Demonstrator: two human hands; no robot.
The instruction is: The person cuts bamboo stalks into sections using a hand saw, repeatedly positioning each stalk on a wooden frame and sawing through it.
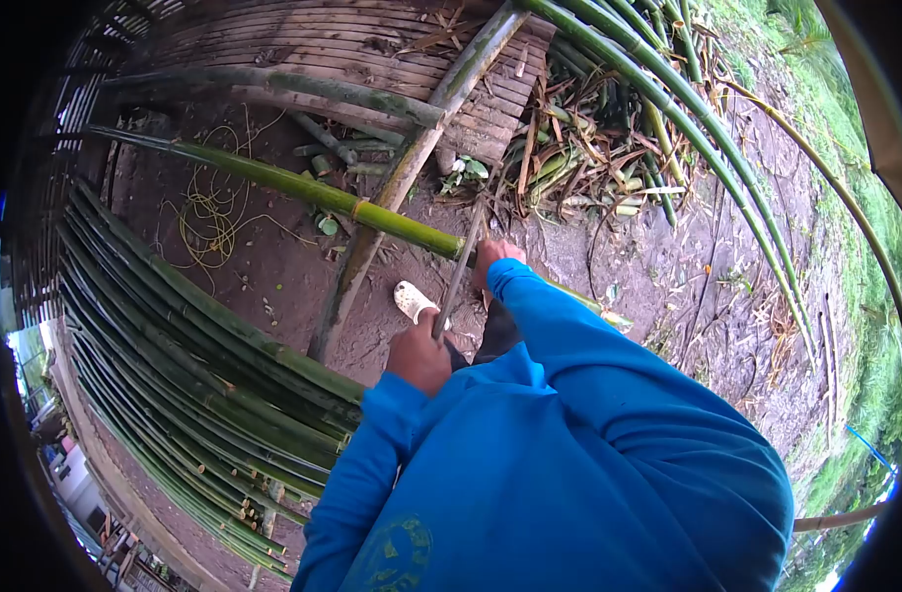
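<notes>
"What do I have in the head view from out here?"

"I see the green pole lying across the slanting beam, nearer the beam's lower end than its upper. Its long axis runs from upper left to lower right, passing beneath the right hand."

"And the grip?"

"I read the left hand as clenched round the lower end of a long thin tool. The right is wrapped over the pole, just beside the tool."

"Which relation counts?"

"The tool crosses the pole steeply. I put the right nearer that crossing; the left sits below, apart from the pole."
</notes>
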